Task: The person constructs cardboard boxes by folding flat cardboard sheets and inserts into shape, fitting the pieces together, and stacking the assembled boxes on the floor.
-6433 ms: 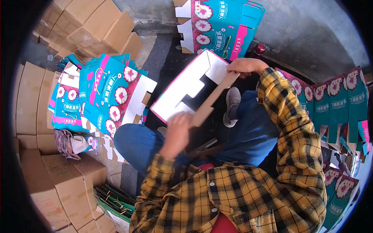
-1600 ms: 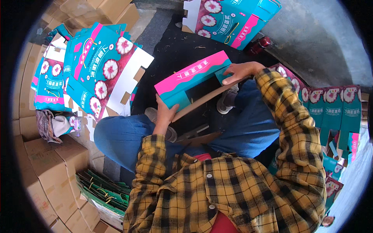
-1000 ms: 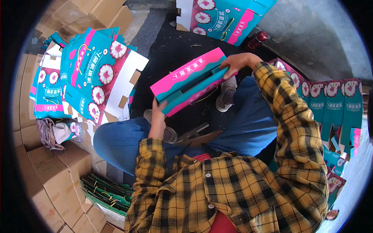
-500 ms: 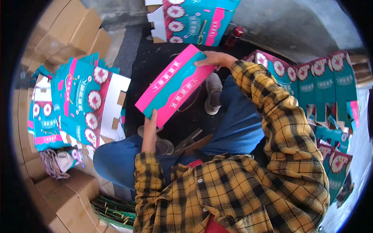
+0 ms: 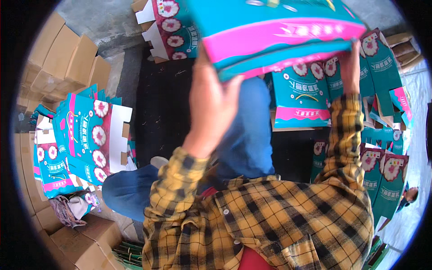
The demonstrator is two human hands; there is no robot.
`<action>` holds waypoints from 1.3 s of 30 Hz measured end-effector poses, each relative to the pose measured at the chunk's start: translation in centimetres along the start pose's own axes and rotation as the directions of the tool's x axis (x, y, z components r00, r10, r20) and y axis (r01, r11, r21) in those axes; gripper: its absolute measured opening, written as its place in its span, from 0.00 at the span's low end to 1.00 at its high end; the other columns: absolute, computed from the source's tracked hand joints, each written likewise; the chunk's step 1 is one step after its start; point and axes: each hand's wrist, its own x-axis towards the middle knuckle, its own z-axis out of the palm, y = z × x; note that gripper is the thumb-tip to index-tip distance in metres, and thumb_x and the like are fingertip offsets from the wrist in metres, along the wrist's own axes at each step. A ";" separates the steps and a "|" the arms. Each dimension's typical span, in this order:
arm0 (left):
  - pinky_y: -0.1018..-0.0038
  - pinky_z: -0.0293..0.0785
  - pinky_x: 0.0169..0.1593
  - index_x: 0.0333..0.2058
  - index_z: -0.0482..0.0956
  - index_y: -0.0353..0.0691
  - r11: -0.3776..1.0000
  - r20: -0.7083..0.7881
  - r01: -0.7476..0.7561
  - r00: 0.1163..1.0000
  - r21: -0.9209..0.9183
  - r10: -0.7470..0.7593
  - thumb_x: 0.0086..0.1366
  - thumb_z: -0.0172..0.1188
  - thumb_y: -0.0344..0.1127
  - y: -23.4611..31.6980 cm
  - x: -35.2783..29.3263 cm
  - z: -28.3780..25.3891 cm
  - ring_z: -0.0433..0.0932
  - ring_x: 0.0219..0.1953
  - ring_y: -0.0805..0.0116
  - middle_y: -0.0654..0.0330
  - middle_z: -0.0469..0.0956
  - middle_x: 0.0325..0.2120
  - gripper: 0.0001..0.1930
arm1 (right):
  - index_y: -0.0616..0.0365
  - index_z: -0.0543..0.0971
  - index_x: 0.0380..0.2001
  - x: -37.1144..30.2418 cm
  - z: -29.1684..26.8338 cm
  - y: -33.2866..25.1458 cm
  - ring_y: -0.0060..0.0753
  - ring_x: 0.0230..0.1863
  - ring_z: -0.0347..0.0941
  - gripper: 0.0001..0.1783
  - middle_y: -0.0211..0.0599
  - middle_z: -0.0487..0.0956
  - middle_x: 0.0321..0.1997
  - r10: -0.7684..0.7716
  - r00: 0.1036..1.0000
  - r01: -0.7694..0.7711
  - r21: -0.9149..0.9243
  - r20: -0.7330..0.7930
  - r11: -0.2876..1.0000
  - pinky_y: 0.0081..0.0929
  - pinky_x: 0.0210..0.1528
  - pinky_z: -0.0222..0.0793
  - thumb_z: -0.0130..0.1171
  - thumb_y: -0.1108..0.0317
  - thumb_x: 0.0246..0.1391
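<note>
2 hands (image 5: 212, 102) hold a teal, pink-banded box (image 5: 279, 40).

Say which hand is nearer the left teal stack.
Left hand: right of the stack, holding the left end of the box. The right hand, at the other end, is farther right.

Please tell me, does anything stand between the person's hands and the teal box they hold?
Nothing visible does. The left hand is directly on the left end of the box; the right hand, partly hidden, holds the right end.
</note>
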 end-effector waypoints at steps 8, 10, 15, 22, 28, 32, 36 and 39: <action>0.59 0.65 0.56 0.61 0.48 0.26 0.999 0.280 0.039 0.959 -0.025 -0.030 0.54 0.62 0.28 -0.5 -3.3 13.3 0.65 0.55 0.38 0.33 0.60 0.55 0.41 | 0.49 0.59 0.65 -9.8 -16.3 11.0 0.22 0.50 0.66 0.35 0.26 0.66 0.60 0.055 0.945 -0.068 -0.028 -0.323 0.997 0.27 0.52 0.61 0.47 0.43 0.61; 0.60 0.71 0.51 0.60 0.46 0.20 0.977 0.561 0.187 0.800 0.102 -0.212 0.56 0.61 0.32 -0.3 -4.4 15.1 0.70 0.52 0.39 0.30 0.62 0.53 0.41 | 0.47 0.58 0.64 -12.1 -20.8 14.3 0.32 0.60 0.62 0.37 0.30 0.64 0.63 0.156 0.939 -0.158 0.019 -0.306 0.987 0.37 0.56 0.62 0.47 0.39 0.59; 0.61 0.71 0.53 0.58 0.48 0.14 0.970 0.722 0.210 0.651 0.125 -0.234 0.57 0.62 0.52 -0.5 -5.1 15.7 0.69 0.54 0.40 0.28 0.63 0.52 0.48 | 0.59 0.62 0.58 -16.0 -19.1 17.9 0.32 0.54 0.65 0.35 0.36 0.67 0.57 0.173 0.806 -0.289 -0.121 -0.566 0.950 0.33 0.53 0.62 0.52 0.43 0.58; 0.60 0.62 0.61 0.59 0.45 0.15 0.945 0.684 0.324 0.683 0.033 -0.258 0.59 0.55 0.60 -1.1 -5.0 17.9 0.63 0.60 0.41 0.26 0.59 0.55 0.51 | 0.59 0.62 0.58 -15.2 -22.1 18.9 0.32 0.51 0.67 0.30 0.36 0.70 0.52 0.167 0.820 -0.248 -0.078 -0.547 0.965 0.32 0.50 0.64 0.53 0.52 0.59; 0.63 0.57 0.64 0.61 0.46 0.19 0.935 0.702 0.347 0.684 -0.074 -0.198 0.60 0.54 0.57 -3.1 -4.8 18.4 0.60 0.62 0.42 0.29 0.57 0.58 0.48 | 0.57 0.67 0.52 -15.2 -23.5 19.0 0.33 0.48 0.71 0.25 0.36 0.73 0.48 0.389 0.779 -0.438 0.016 -0.492 0.899 0.36 0.46 0.71 0.52 0.52 0.59; 0.61 0.61 0.61 0.62 0.47 0.22 0.946 0.722 0.325 0.653 0.006 -0.229 0.61 0.52 0.59 -2.2 -4.4 18.3 0.63 0.60 0.42 0.30 0.60 0.56 0.46 | 0.57 0.69 0.51 -17.0 -25.4 20.2 0.32 0.47 0.72 0.25 0.36 0.74 0.48 0.428 0.730 -0.471 0.062 -0.532 0.880 0.35 0.45 0.72 0.51 0.49 0.59; 0.62 0.58 0.62 0.61 0.51 0.23 0.917 0.580 0.397 0.754 -0.029 -0.308 0.63 0.48 0.60 -4.9 -5.6 16.5 0.60 0.61 0.42 0.34 0.60 0.58 0.44 | 0.52 0.74 0.40 -20.7 -19.0 23.6 0.28 0.30 0.72 0.27 0.28 0.75 0.32 0.464 0.569 -0.294 0.359 -0.679 0.886 0.28 0.30 0.66 0.44 0.39 0.59; 0.61 0.61 0.60 0.60 0.54 0.23 0.967 0.620 0.253 0.763 -0.027 -0.182 0.64 0.53 0.53 -0.9 -5.5 17.0 0.64 0.59 0.42 0.33 0.61 0.57 0.39 | 0.53 0.78 0.34 -29.2 -28.4 28.4 0.34 0.26 0.74 0.21 0.33 0.80 0.31 0.643 0.600 -0.465 0.446 -0.476 0.764 0.37 0.27 0.68 0.45 0.48 0.59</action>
